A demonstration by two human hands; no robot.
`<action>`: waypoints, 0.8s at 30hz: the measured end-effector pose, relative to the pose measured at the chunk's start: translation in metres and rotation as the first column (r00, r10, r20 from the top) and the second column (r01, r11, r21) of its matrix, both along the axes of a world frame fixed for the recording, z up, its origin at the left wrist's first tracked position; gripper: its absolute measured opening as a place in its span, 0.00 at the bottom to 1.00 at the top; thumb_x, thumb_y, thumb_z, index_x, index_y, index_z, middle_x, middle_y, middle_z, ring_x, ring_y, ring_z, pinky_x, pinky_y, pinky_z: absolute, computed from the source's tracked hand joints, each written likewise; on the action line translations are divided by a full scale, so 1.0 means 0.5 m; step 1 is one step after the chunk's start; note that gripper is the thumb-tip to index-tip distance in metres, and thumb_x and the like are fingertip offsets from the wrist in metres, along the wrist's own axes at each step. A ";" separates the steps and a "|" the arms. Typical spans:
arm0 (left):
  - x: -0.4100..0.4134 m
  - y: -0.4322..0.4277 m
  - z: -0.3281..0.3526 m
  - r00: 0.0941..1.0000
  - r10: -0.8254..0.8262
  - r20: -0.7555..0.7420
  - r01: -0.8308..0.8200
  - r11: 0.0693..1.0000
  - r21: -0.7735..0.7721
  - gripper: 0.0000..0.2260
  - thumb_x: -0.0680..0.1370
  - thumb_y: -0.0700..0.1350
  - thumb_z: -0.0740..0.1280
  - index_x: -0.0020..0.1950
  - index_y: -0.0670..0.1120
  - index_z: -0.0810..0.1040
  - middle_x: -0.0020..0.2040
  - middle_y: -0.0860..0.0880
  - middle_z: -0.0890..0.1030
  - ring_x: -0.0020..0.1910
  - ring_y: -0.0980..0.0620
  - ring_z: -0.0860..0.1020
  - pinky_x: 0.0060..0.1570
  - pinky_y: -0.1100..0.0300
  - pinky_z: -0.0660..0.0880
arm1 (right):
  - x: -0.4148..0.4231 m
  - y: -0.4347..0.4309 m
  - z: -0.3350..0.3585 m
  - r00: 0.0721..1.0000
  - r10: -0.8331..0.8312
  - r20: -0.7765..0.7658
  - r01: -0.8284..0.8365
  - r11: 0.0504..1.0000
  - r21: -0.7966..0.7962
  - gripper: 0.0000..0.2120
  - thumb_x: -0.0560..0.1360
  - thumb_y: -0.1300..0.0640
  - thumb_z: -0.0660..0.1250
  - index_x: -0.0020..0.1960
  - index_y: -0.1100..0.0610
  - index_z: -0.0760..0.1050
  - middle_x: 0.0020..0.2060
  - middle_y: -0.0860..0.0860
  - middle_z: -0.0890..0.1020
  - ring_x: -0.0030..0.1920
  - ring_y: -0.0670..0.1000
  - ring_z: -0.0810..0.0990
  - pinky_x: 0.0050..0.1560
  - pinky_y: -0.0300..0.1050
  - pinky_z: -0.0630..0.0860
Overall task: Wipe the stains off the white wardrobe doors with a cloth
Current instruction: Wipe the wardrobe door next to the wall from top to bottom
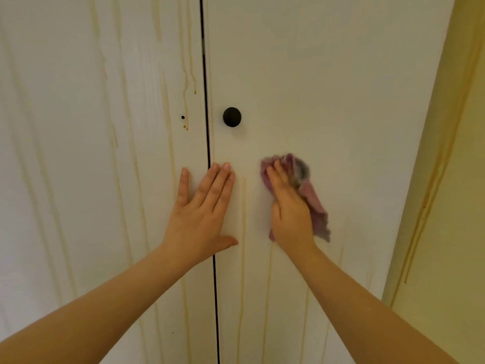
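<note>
Cloth [316,206] pressed on door [328,88] by right hand [290,214], fingers straight | left hand [202,214] flat, fingers straight

Both wardrobe doors read white: left door [78,153] and right door [328,88]. Your left door carries vertical yellow-brown drip streaks [187,74], darkest at upper centre of the frame; paler yellow ones mark the right door at lower centre. Knob [232,117]: black. Gap [207,101] between doors: black line. Your cloth [315,206]: pinkish purple, grey patch. Wall [459,232], right edge: yellow, brownish runs.

Two wardrobe doors [78,179] [341,88], one black knob [232,117], one cloth [317,214], two hands [202,214] [291,214].
</note>
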State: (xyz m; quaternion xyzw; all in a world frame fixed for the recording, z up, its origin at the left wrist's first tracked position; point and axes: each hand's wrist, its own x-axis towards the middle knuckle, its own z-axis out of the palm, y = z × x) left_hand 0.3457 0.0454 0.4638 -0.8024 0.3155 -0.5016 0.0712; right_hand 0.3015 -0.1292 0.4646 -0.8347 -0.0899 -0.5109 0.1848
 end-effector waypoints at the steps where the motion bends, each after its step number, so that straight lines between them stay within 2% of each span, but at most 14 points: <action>1: 0.001 0.001 -0.005 1.000 0.003 0.005 -0.003 1.000 0.002 0.66 0.54 0.68 0.73 0.76 0.39 0.38 0.75 0.43 0.54 0.77 0.46 0.46 0.71 0.38 0.39 | 0.013 0.013 0.011 0.998 -0.015 0.059 0.015 1.000 0.006 0.25 0.74 0.64 0.47 0.71 0.62 0.60 0.70 0.54 0.62 0.72 0.51 0.55 0.71 0.37 0.48; 2: 0.002 0.003 -0.008 1.000 0.006 0.012 -0.006 1.000 0.003 0.67 0.54 0.68 0.73 0.77 0.39 0.39 0.75 0.43 0.54 0.76 0.46 0.49 0.71 0.37 0.40 | 0.022 0.022 0.005 0.996 -0.033 0.079 0.036 0.999 -0.031 0.25 0.74 0.63 0.47 0.71 0.62 0.60 0.70 0.53 0.61 0.73 0.48 0.51 0.71 0.39 0.46; 4: 0.003 0.006 -0.008 1.000 -0.001 0.018 0.001 1.000 0.004 0.66 0.53 0.68 0.74 0.77 0.38 0.44 0.75 0.43 0.55 0.75 0.45 0.52 0.70 0.37 0.41 | 0.031 0.024 -0.054 0.997 -0.050 0.060 0.062 0.973 -0.223 0.22 0.79 0.62 0.44 0.72 0.60 0.59 0.70 0.53 0.62 0.74 0.47 0.48 0.72 0.43 0.46; 6: 0.005 0.012 -0.008 0.999 -0.010 0.036 0.010 1.000 0.016 0.63 0.53 0.68 0.75 0.75 0.37 0.51 0.75 0.44 0.55 0.74 0.44 0.54 0.70 0.37 0.42 | 0.019 0.022 -0.103 0.999 -0.023 0.046 0.038 0.935 -0.354 0.20 0.82 0.58 0.41 0.71 0.58 0.59 0.69 0.54 0.65 0.74 0.47 0.50 0.73 0.44 0.49; 8: 0.004 0.016 -0.005 0.999 -0.008 0.040 0.007 0.999 0.036 0.61 0.53 0.68 0.75 0.74 0.37 0.54 0.75 0.44 0.55 0.74 0.44 0.56 0.69 0.36 0.43 | 0.020 0.015 -0.078 0.996 0.047 0.081 -0.015 0.935 -0.355 0.19 0.81 0.61 0.44 0.71 0.58 0.60 0.68 0.55 0.66 0.72 0.48 0.54 0.73 0.40 0.50; 10: 0.005 0.017 -0.005 0.999 -0.002 0.037 0.001 0.999 0.038 0.61 0.53 0.68 0.75 0.74 0.37 0.54 0.75 0.43 0.56 0.74 0.44 0.55 0.69 0.37 0.42 | 0.032 0.024 -0.018 0.989 0.040 0.139 -0.006 0.972 -0.235 0.22 0.77 0.64 0.49 0.70 0.61 0.63 0.68 0.55 0.65 0.71 0.48 0.56 0.72 0.35 0.48; 12: 0.008 0.018 -0.005 1.000 0.006 0.027 -0.007 0.999 0.033 0.62 0.53 0.68 0.75 0.75 0.37 0.52 0.75 0.43 0.55 0.76 0.45 0.52 0.70 0.37 0.41 | 0.043 0.036 -0.001 0.983 -0.008 0.185 0.033 0.990 -0.134 0.23 0.75 0.64 0.49 0.69 0.63 0.65 0.69 0.55 0.66 0.72 0.50 0.56 0.72 0.38 0.48; 14: 0.011 0.021 -0.006 1.000 0.018 0.024 -0.019 0.999 0.045 0.64 0.55 0.68 0.73 0.77 0.37 0.45 0.76 0.43 0.53 0.77 0.46 0.44 0.70 0.36 0.40 | 0.044 0.042 -0.070 0.979 -0.035 0.199 0.080 0.971 -0.224 0.22 0.79 0.62 0.48 0.72 0.59 0.60 0.73 0.51 0.59 0.74 0.50 0.52 0.73 0.44 0.48; 15: 0.012 0.023 -0.006 1.000 0.021 0.023 -0.022 0.998 0.052 0.64 0.56 0.69 0.72 0.77 0.38 0.42 0.76 0.43 0.53 0.77 0.47 0.41 0.70 0.36 0.40 | 0.043 0.038 -0.117 0.981 -0.027 0.193 0.085 0.950 -0.302 0.22 0.81 0.61 0.46 0.74 0.56 0.55 0.75 0.49 0.54 0.74 0.50 0.52 0.74 0.46 0.51; 16: 0.012 0.024 -0.006 1.000 0.024 0.019 -0.025 0.998 0.058 0.65 0.56 0.69 0.72 0.77 0.38 0.41 0.76 0.43 0.52 0.76 0.47 0.40 0.70 0.36 0.40 | 0.034 0.034 -0.156 0.987 -0.014 0.157 0.073 0.925 -0.374 0.23 0.81 0.60 0.44 0.76 0.53 0.50 0.75 0.48 0.53 0.73 0.53 0.58 0.72 0.48 0.58; 18: 0.009 0.025 -0.006 0.999 0.033 0.017 -0.034 0.997 0.064 0.65 0.56 0.69 0.72 0.77 0.38 0.42 0.76 0.43 0.52 0.76 0.47 0.40 0.70 0.36 0.39 | 0.016 0.025 -0.166 0.996 0.027 0.087 0.013 0.907 -0.420 0.24 0.81 0.59 0.39 0.76 0.49 0.43 0.73 0.50 0.58 0.61 0.56 0.74 0.58 0.45 0.73; 20: 0.006 0.023 -0.005 0.999 0.030 0.009 -0.031 0.998 0.054 0.64 0.55 0.68 0.74 0.77 0.37 0.47 0.76 0.44 0.53 0.77 0.47 0.41 0.70 0.37 0.40 | 0.012 0.031 -0.089 0.992 0.014 0.128 0.034 0.928 -0.370 0.24 0.80 0.59 0.37 0.76 0.51 0.50 0.70 0.55 0.67 0.54 0.54 0.77 0.53 0.41 0.73; 21: 0.005 0.023 -0.006 1.000 0.027 0.005 -0.027 0.999 0.044 0.63 0.54 0.67 0.74 0.76 0.37 0.49 0.76 0.44 0.53 0.77 0.47 0.41 0.70 0.37 0.39 | 0.017 0.035 -0.038 0.989 -0.005 0.151 0.051 0.953 -0.299 0.25 0.79 0.61 0.39 0.74 0.55 0.57 0.67 0.58 0.71 0.55 0.55 0.77 0.51 0.42 0.75; 24: 0.003 0.024 -0.013 0.999 0.033 0.005 -0.033 0.999 0.018 0.62 0.56 0.68 0.73 0.76 0.38 0.46 0.76 0.44 0.52 0.76 0.49 0.39 0.70 0.37 0.38 | 0.038 0.053 0.071 0.977 -0.004 0.212 0.037 0.988 -0.151 0.24 0.74 0.63 0.48 0.67 0.64 0.69 0.66 0.60 0.72 0.65 0.59 0.72 0.61 0.51 0.71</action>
